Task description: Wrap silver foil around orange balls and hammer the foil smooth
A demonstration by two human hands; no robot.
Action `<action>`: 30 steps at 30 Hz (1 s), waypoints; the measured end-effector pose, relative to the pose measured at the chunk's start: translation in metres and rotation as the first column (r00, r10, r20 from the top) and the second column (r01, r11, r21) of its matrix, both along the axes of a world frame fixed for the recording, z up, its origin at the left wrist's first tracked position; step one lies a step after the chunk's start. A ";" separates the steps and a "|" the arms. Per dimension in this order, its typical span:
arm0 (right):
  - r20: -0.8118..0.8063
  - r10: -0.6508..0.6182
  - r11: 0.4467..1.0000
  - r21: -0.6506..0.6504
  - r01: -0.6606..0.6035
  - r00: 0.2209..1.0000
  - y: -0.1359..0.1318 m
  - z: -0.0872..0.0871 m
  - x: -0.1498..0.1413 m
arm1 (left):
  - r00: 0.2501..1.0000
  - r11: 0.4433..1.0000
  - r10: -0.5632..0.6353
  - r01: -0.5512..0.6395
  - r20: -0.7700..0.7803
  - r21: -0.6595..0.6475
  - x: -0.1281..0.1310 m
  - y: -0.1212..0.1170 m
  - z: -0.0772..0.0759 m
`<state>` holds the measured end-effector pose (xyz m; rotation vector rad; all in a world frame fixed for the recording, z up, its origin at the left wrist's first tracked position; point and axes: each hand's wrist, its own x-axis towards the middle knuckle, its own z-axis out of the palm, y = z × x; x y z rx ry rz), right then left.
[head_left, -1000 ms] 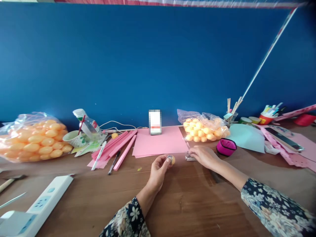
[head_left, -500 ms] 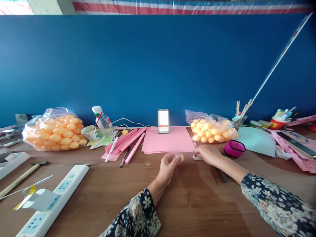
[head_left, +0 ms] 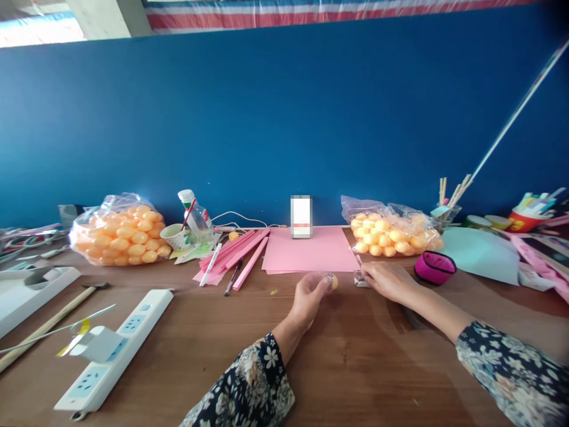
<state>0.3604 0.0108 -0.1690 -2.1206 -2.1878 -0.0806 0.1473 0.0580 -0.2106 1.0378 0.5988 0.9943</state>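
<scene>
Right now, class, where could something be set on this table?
Bare wood shows between the power strip and left sleeve, and between left sleeve and right sleeve. The blue wall side is crowded: pink strips, pink sheets, bagged orange balls.

A craft workspace, apparently — pink paper strips (head_left: 240,249), a hammer (head_left: 57,320) and bagged orange balls (head_left: 127,237) share a table (head_left: 355,373).

The desk (head_left: 351,362) leaves room between left hand (head_left: 310,296) and right hand (head_left: 389,280). Behind, bags (head_left: 393,237) block — leftward, the power strip (head_left: 120,356)
</scene>
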 end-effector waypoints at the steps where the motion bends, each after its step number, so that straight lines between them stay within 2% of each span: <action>1: -0.002 -0.007 1.000 0.016 0.007 1.000 -0.001 -0.001 0.000 | 1.000 1.000 0.001 -0.001 -0.001 -0.001 0.000 0.000 0.000; 8: -0.037 -0.031 0.996 0.086 0.034 0.999 -0.003 -0.005 -0.002 | 1.000 1.000 0.007 -0.007 0.001 -0.019 0.001 0.001 -0.004; 22: -0.090 -0.027 0.988 0.148 0.040 0.996 0.003 -0.003 -0.006 | 1.000 0.998 0.004 -0.004 0.006 -0.068 0.000 0.000 -0.001; 30: -0.214 -0.059 0.959 0.260 0.115 0.975 0.007 -0.010 -0.008 | 1.000 0.995 0.011 -0.009 0.012 -0.098 0.001 0.000 -0.002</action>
